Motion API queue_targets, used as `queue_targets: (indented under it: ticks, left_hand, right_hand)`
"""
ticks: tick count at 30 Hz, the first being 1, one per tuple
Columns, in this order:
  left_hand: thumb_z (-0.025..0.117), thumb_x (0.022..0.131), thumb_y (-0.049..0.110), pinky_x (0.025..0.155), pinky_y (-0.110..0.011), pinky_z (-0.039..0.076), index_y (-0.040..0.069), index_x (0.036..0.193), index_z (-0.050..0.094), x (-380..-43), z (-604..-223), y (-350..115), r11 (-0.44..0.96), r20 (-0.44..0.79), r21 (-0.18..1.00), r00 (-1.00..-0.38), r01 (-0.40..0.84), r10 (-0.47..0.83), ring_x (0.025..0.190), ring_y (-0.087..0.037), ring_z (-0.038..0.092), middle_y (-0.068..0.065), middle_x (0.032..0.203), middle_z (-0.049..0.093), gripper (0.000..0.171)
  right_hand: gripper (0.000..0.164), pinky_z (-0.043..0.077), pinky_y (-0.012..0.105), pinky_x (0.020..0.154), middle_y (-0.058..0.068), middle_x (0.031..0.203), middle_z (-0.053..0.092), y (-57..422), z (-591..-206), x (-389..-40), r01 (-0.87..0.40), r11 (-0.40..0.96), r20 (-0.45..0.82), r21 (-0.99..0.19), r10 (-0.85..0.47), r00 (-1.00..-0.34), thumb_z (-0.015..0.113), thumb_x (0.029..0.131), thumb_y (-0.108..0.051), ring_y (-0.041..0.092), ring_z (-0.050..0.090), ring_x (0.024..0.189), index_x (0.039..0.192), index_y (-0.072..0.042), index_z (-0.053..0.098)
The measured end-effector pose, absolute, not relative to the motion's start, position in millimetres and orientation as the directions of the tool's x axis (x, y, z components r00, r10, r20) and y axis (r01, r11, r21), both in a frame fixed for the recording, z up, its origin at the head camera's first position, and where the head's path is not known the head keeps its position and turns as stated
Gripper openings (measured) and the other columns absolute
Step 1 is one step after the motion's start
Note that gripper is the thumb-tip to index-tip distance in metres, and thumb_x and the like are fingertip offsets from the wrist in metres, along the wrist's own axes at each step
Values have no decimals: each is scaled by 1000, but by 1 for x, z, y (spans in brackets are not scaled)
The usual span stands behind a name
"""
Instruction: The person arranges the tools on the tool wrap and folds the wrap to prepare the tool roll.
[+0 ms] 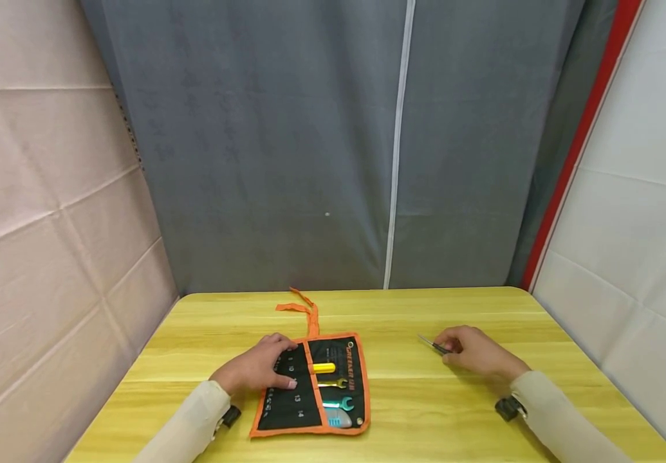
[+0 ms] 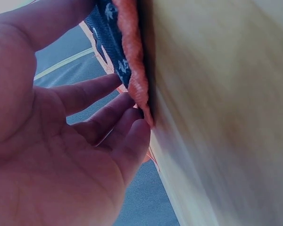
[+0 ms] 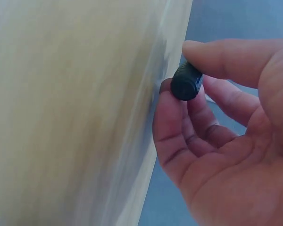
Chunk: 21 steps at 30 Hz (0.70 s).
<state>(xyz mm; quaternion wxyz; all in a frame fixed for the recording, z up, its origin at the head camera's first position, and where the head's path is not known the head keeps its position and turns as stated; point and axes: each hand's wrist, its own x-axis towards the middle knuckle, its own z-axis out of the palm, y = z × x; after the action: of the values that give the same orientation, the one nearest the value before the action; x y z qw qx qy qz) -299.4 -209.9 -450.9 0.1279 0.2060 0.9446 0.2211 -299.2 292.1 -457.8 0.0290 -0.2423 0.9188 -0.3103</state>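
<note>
A black tool pouch (image 1: 289, 417) with orange trim lies spread on the table. My left hand (image 1: 259, 368) rests on its left part, thumb and fingers spread over the printed numbers; in the left wrist view the fingertips touch the orange edge (image 2: 134, 61). From the pouch's pockets show a yellow handle (image 1: 324, 368), a gold wrench (image 1: 334, 383), a teal wrench (image 1: 340, 404) and a grey-and-teal handle (image 1: 338, 418). Off to the right, my right hand (image 1: 474, 350) pinches a slim screwdriver (image 3: 187, 82) by its black handle, the thin metal shaft pointing left.
Orange tie straps (image 1: 312, 315) extend from the pouch's far edge. The wood-grain table (image 1: 402, 411) meets a grey curtain (image 1: 280, 161) at the back. Pale cloth walls (image 1: 49, 257) stand on both sides.
</note>
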Motion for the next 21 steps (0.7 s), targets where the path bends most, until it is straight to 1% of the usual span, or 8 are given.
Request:
queue_targets:
  ticks: [6, 13, 21]
  left_hand:
    - [91, 81, 49, 115, -59, 46, 17, 148, 59, -300, -451, -209, 817, -151, 472, -883, 330, 444, 134, -27, 51, -3, 144, 54, 80]
    - [90, 82, 49, 114, -59, 47, 17, 146, 60, -300, -451, -209, 817, -142, 467, -884, 338, 446, 132, -27, 52, -3, 142, 56, 78]
    - [88, 85, 49, 116, -59, 45, 18, 145, 62, -301, -448, -210, 806, -123, 474, -880, 355, 459, 136, -30, 53, -5, 146, 56, 72]
  right_hand:
    - [22, 48, 23, 71, -5, 93, 64, 279, -457, -300, -469, 648, 118, -601, -508, -853, 78, 94, -11, 2, 54, 82, 116, -8, 74]
    - [22, 52, 24, 74, -4, 97, 67, 256, -455, -301, -467, 630, 99, -621, -528, -844, 75, 97, -12, 3, 58, 85, 119, -8, 74]
    - [24, 54, 26, 77, -5, 101, 68, 232, -454, -304, -491, 616, 95, -617, -561, -823, 74, 99, -13, 4, 61, 88, 123, -10, 73]
